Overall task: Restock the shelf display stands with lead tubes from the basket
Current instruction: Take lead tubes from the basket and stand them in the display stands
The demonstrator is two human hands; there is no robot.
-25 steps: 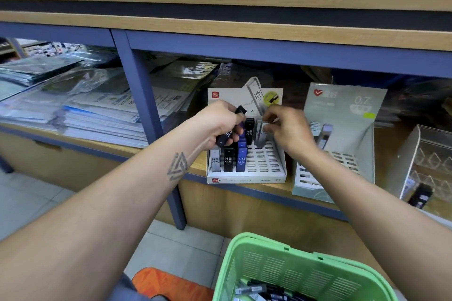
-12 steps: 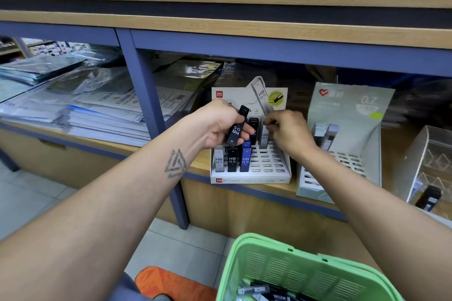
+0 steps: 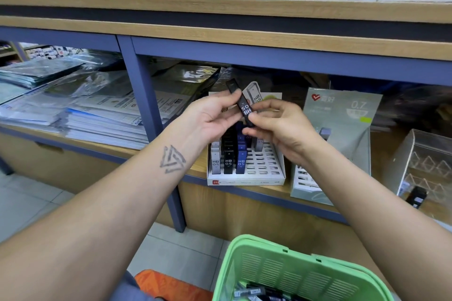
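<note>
Change: both hands have lifted off the stand since the earlier frame, the tube now raised between them.
Left hand (image 3: 213, 115): fingers pinch the black "HB 0.5" lead tube (image 3: 241, 104) near its upper end.
Right hand (image 3: 276, 124): fingertips pinch the tube's lower end.
Tube: tilted, top toward 11 o'clock, above the white slotted display stand (image 3: 266, 173).
Stand: on the wooden shelf (image 3: 195, 168), tubes filling its left columns.
Green plastic basket (image 3: 293, 269): at 6 o'clock, more tubes inside.
</note>
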